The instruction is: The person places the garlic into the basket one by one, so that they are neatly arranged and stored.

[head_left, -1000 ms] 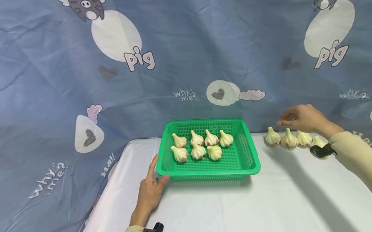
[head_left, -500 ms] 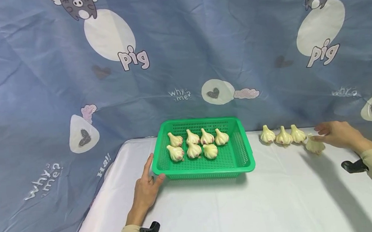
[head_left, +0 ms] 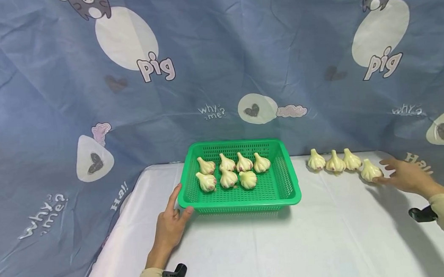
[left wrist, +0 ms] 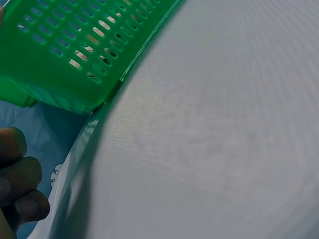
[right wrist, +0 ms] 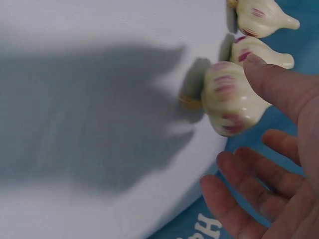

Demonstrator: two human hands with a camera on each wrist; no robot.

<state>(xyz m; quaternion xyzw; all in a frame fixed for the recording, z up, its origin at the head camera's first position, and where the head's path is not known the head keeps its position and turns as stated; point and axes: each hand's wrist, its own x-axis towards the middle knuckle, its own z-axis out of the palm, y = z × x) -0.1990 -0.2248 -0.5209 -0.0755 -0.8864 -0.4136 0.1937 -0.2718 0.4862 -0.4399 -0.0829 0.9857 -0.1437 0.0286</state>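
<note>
My left hand [head_left: 168, 230] rests at the left front corner of a green plastic basket [head_left: 241, 205]. Its index finger lies along the left rim and the thumb is at the front rim. In the left wrist view the other fingers [left wrist: 22, 179] are bent below the perforated basket wall [left wrist: 75, 59]. Two rows of garlic bulbs [head_left: 228, 178] lie inside the basket. My right hand [head_left: 409, 178] is beside the rightmost loose garlic bulb [head_left: 370, 171]. In the right wrist view its fingers are spread apart and the thumb overlaps that purple-streaked bulb [right wrist: 229, 99].
Three more garlic bulbs [head_left: 335, 162] stand in a row along the back edge of the white table [head_left: 308, 239], right of the basket. A blue printed cloth [head_left: 202, 63] hangs directly behind the table.
My right hand has moved right, from above the row of loose bulbs to beside the rightmost one. The left hand stays at the basket. The whole head view has shifted slightly.
</note>
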